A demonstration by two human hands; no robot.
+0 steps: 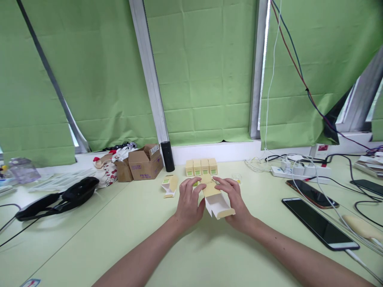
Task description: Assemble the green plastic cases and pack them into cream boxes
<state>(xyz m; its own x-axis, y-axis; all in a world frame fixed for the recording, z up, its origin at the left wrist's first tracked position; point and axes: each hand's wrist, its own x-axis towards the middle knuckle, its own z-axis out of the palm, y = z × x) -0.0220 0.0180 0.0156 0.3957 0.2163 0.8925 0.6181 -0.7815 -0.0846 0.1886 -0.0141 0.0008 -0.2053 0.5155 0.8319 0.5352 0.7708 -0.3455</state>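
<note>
Between my hands is a small pale-yellow carton (211, 189), partly unfolded, its white inside and loose flaps facing me. The fingers of my left hand (189, 202) are curled at its left side, with the fingertips on the upper panel. From the other side, my right hand (235, 201) grips the right edge, thumb and forefinger near the top. Just left of my left hand lies another opened carton (170, 185) of the same kind. A row of several closed yellow boxes (201, 167) with green labels stands behind the carton. A small clear piece (237, 177) lies beyond my right hand.
At the back left stand a brown cardboard box (146, 164) and a black cylinder (168, 156). A black strapped case (66, 199) lies further left. On the right are a phone (320, 223), another phone (312, 193), a power strip (302, 172) and tangled cables.
</note>
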